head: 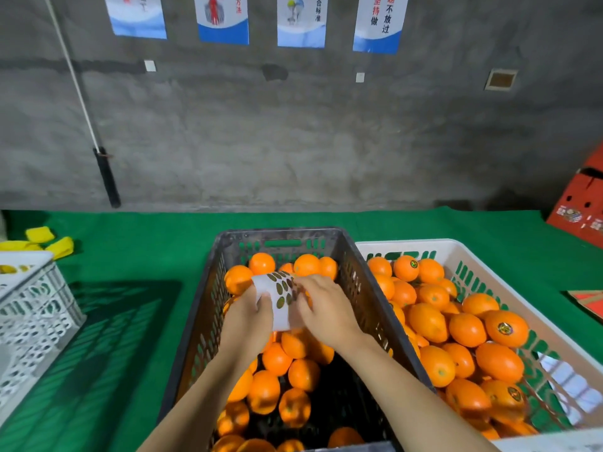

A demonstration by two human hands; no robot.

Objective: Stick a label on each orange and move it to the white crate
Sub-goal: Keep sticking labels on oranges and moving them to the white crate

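Observation:
A dark crate [339,243] in the middle holds several unlabelled oranges [276,358]. To its right, the white crate [456,247] is filled with oranges, some showing round stickers [505,328]. Above the dark crate, my left hand [249,321] grips a white label sheet [277,296] dotted with gold-green stickers. My right hand [323,305] rests its fingertips on the sheet's right side, pinching at a sticker; whether one has come off is hidden by the fingers.
A green cloth [130,252] covers the table. Another white lattice crate [29,308] stands at the left edge, with yellow foam pieces [49,243] behind it. A red cardboard box [584,207] sits at the far right. A grey wall runs behind.

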